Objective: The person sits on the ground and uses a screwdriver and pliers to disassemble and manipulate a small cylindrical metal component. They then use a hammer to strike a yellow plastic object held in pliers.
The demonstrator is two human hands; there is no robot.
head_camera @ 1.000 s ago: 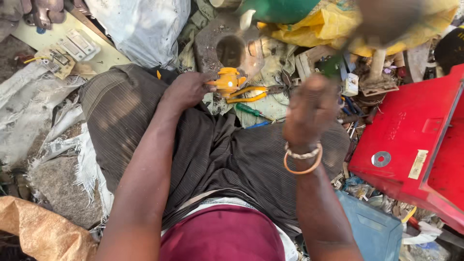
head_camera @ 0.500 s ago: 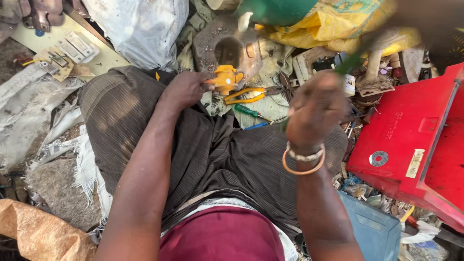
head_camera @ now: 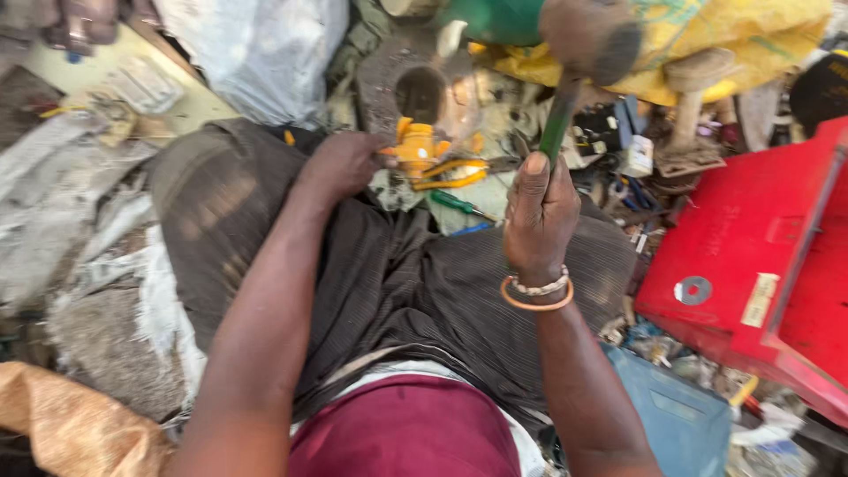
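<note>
Cluttered scrap floor | right hand (head_camera: 539, 216) | hammer (head_camera: 570, 79) upright, head up

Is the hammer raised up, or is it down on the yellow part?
Raised. The right hand holds the hammer with its head above the yellow part, apart from it. The left hand steadies that part.

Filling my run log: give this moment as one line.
left hand: holds yellow fitting | right hand: grips raised hammer
</note>
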